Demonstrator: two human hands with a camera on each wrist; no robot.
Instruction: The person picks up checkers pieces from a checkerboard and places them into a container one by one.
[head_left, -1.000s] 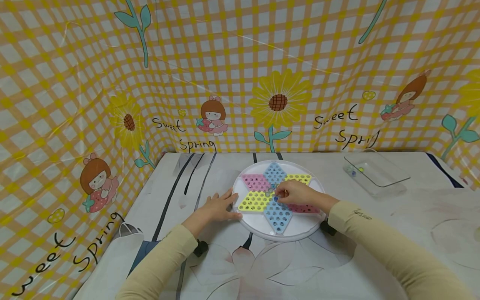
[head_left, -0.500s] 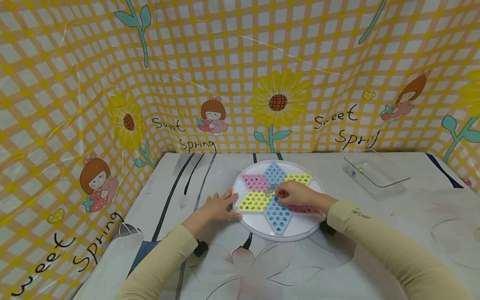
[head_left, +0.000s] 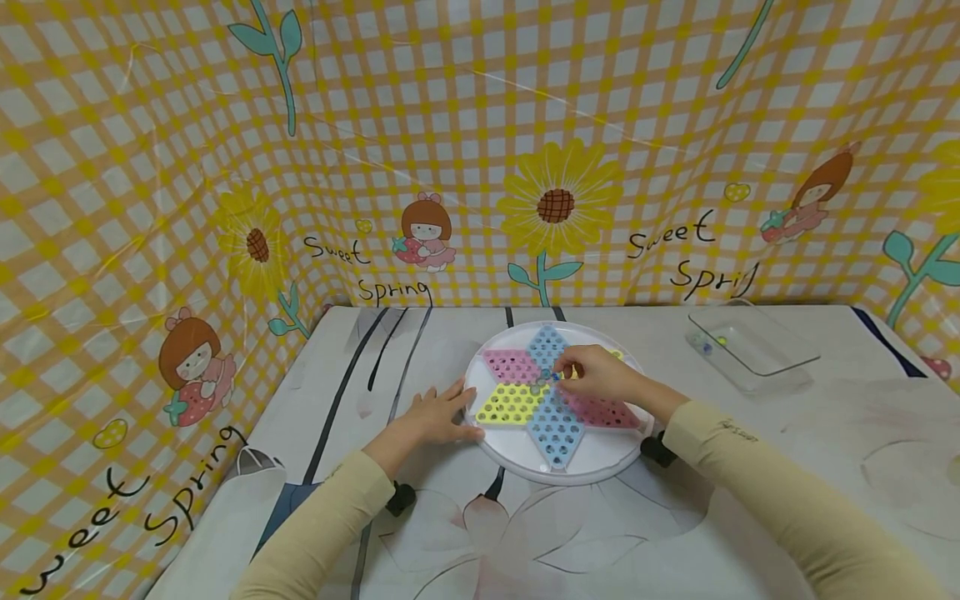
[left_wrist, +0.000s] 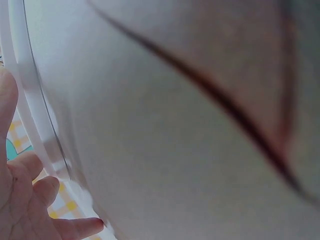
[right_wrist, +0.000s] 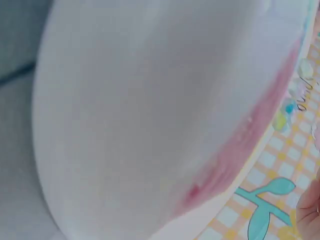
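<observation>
A round white Chinese checkers board [head_left: 517,450] with a pink, yellow and blue star of holes lies on the table. My left hand [head_left: 437,415] rests at its left rim, fingers spread; the left wrist view shows the fingers beside the white rim. Over the star's middle, my right hand [head_left: 603,377] pinches a small blue marble [head_left: 556,377] between thumb and forefinger. Just left of those fingertips sit a few clear marbles [head_left: 536,389] in the centre holes. In the right wrist view, only part of the right hand [right_wrist: 309,212] shows at the edge, with marbles [right_wrist: 281,121] beyond the pink section.
A clear plastic box [head_left: 757,350] with several marbles at its left end stands at the back right. A checked cloth [head_left: 480,108] hangs behind the table. A dark blue item [head_left: 288,508] lies at the left, partly under the left sleeve.
My right hand has moved a little away from me, carrying the blue marble from the near blue section's tip to the star's middle. The left hand stays in place.
</observation>
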